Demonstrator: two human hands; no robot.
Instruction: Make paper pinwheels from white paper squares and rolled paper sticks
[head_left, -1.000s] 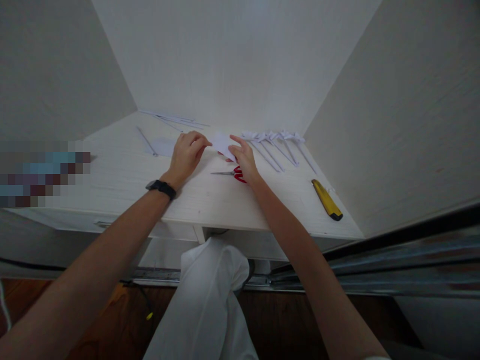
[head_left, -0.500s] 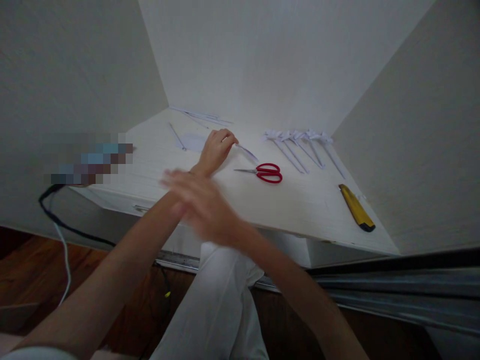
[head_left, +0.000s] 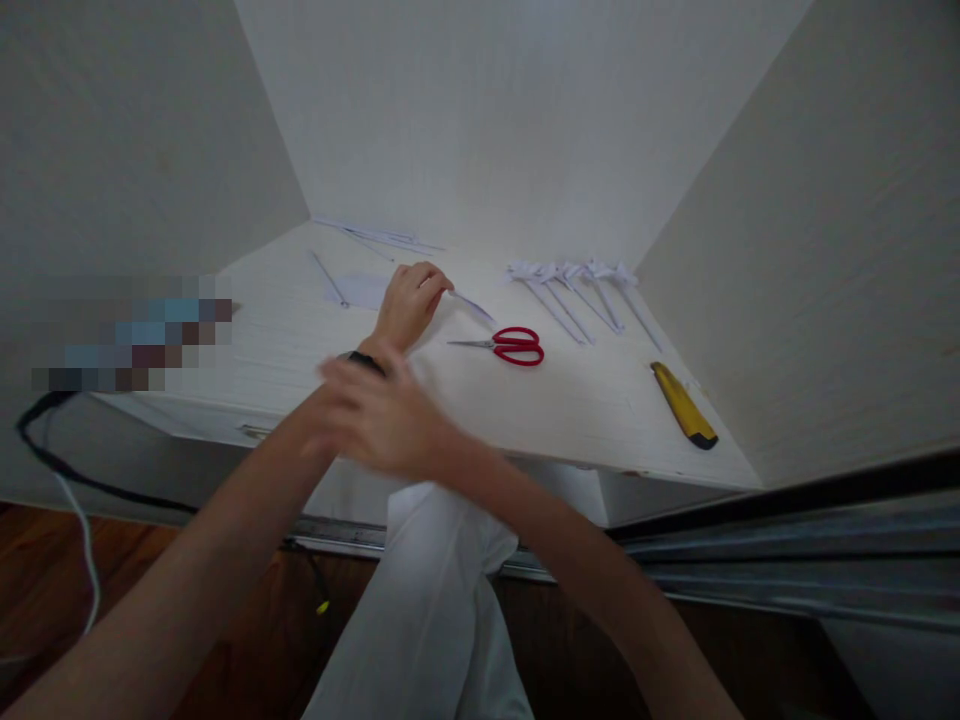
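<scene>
My left hand (head_left: 411, 303) rests over the white desk, its fingertips pinched on one end of a narrow white paper strip (head_left: 474, 306). The strip slants down to the right, toward a pair of red-handled scissors (head_left: 517, 346) that lies with its blades pointing left. A dark wristband (head_left: 367, 362) circles my left wrist. My right hand (head_left: 382, 412), smeared by motion, is over my left forearm just below that band. Its fingers are stretched out and hold nothing; whether they touch the forearm I cannot tell.
Several folded paper pieces with long stems (head_left: 570, 275) lie in a row at the back right. A yellow cutter (head_left: 684, 406) is near the right edge. Loose thin paper strips (head_left: 382, 236) and a flat paper piece (head_left: 358, 290) lie at the back left. A blurred-out object (head_left: 150, 335) stands left.
My right hand has shifted slightly down along my left forearm, uncovering the wristband. My left hand still pinches the strip. The whole view has moved a little, so things appear further left.
</scene>
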